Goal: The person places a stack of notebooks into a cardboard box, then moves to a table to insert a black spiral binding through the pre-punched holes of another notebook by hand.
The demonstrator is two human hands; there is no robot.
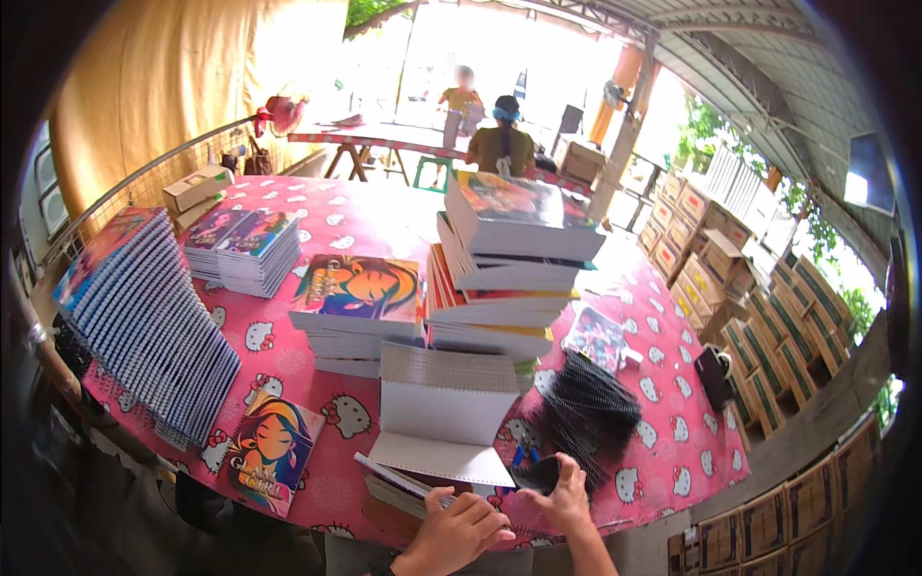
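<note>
At the table's [346, 466] near edge, the left hand [461, 528] is resting bent fingers against a low paper stack [399, 494]; whether they are gripping is unclear. The right hand [567, 499] is spreading thumb and fingers wide beside blue-handled pliers [525, 449]. Just beyond the left hand, a white punched sheet [437, 459] is lying with its long axis running left to right, its hole row facing the near edge. Black binding coils [600, 403] are lying rightward. Near the left edge, a cover [267, 456] is showing title lettering.
</note>
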